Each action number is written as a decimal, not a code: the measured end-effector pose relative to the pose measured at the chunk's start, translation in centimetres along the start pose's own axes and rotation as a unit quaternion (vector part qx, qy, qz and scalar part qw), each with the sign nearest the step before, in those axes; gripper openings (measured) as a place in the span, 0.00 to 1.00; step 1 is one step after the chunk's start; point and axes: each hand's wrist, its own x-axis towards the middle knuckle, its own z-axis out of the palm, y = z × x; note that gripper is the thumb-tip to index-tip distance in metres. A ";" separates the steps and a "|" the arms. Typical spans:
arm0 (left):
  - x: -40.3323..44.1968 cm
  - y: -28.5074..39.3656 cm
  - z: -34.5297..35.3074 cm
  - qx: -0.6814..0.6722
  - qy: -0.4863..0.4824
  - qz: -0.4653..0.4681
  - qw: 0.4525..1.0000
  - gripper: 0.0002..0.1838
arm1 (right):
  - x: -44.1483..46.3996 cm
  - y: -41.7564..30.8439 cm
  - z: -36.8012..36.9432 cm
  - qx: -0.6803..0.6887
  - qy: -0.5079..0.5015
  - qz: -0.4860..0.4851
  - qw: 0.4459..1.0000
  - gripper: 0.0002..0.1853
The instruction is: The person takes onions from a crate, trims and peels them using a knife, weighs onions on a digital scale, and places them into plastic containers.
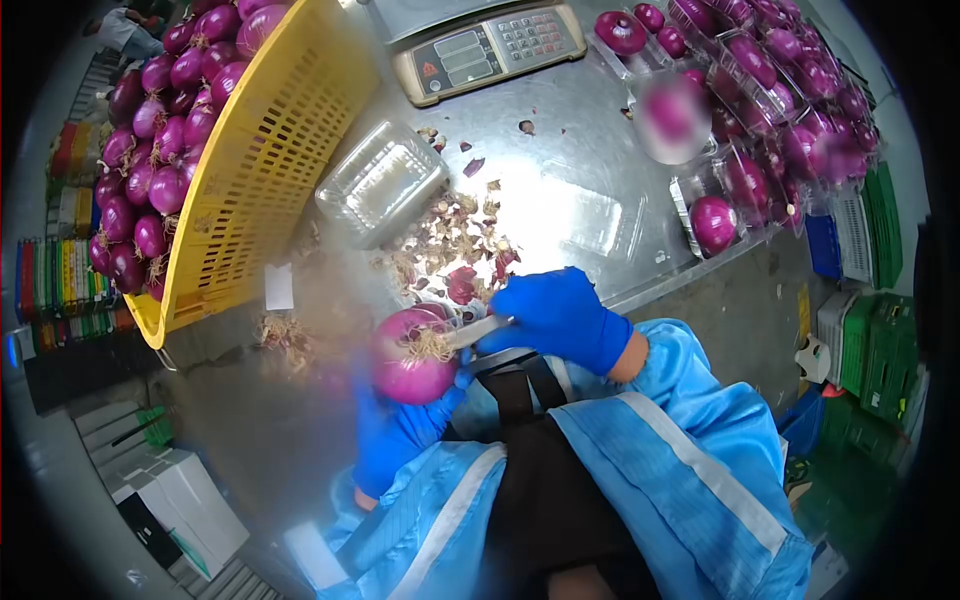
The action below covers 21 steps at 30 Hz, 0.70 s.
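A large red onion [408, 372], its root tuft turned toward the blade, rests in my left hand [400, 430], which wears a blue glove and holds it from below. My right hand [560, 318], gloved in blue too, is closed around a knife [478, 332]. The blade touches or nearly touches the roots. Just beyond the onion, loose skins and root trimmings [455, 235] lie scattered on the metal table [500, 120]. An empty clear plastic tray [383, 180] stands behind them.
A yellow crate [250, 170] full of red onions [165, 130] stands tilted at the left. The scale [488, 50] is at the back. Packed onions [760, 110] are piled at the right, beside green crates [885, 350] beyond the table edge. A person [130, 32] is at the far upper left.
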 end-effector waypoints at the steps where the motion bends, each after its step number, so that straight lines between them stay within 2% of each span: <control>1: 0.0 0.6 -2.0 -0.006 0.009 0.010 1.000 0.43 | -0.9 0.8 -0.5 -0.026 -0.059 0.040 0.997 0.15; 2: 0.4 1.3 -3.0 -0.010 0.016 0.020 1.000 0.43 | -3.5 3.0 0.3 -0.039 -0.162 0.193 0.967 0.14; 3: 0.5 1.6 -2.5 -0.067 -0.001 -0.023 0.997 0.42 | -3.3 2.2 0.3 0.040 -0.152 0.213 0.964 0.15; 4: 0.2 1.5 -2.7 0.003 0.031 0.010 0.999 0.42 | -2.9 0.6 0.1 0.121 -0.141 0.234 0.954 0.17; 6: 1.3 1.3 -2.9 0.144 0.072 0.081 0.984 0.43 | -0.4 -2.2 -0.4 0.217 -0.094 0.207 0.949 0.23; 7: 1.7 1.0 -2.8 0.146 0.098 0.118 0.977 0.45 | 0.5 -3.3 -0.3 0.265 -0.067 0.197 0.942 0.27; 8: 2.0 0.8 -2.5 0.248 0.049 0.156 0.955 0.43 | 1.2 -3.9 0.1 0.308 -0.068 0.221 0.923 0.31; 10: 3.0 0.0 -1.2 0.433 -0.061 0.218 0.872 0.42 | 2.2 -4.3 0.3 0.385 -0.064 0.270 0.880 0.39; 11: 3.2 -0.4 0.3 0.447 -0.071 0.197 0.870 0.45 | 2.5 -4.5 0.1 0.412 -0.082 0.306 0.854 0.40; 13: 4.8 -2.1 0.9 0.462 -0.024 0.262 0.847 0.43 | 3.0 -4.5 -0.5 0.463 -0.121 0.368 0.797 0.43; 14: 5.6 -3.0 1.1 0.468 0.002 0.296 0.833 0.42 | 2.8 -4.3 -0.7 0.469 -0.090 0.376 0.794 0.41; 15: 6.5 -4.0 1.3 0.475 0.007 0.345 0.809 0.32 | 2.4 -3.9 -0.5 0.475 -0.061 0.381 0.791 0.40; 16: 7.4 -4.6 1.1 0.473 -0.006 0.351 0.808 0.28 | 2.1 -3.6 -0.2 0.483 -0.036 0.384 0.786 0.38; 18: 8.8 -5.2 1.0 0.472 -0.027 0.373 0.798 0.22 | 1.3 -2.8 -0.5 0.538 0.021 0.427 0.727 0.32; 19: 8.9 -5.6 1.7 0.489 -0.035 0.355 0.796 0.22 | 0.9 -2.1 -0.6 0.568 0.043 0.438 0.696 0.29; 20: 9.0 -5.7 2.3 0.558 -0.106 0.354 0.743 0.21 | -0.9 0.2 1.1 0.588 0.092 0.427 0.681 0.25; 21: 9.1 -5.5 2.5 0.648 -0.235 0.362 0.627 0.20 | -1.1 1.4 0.4 0.587 0.110 0.423 0.681 0.23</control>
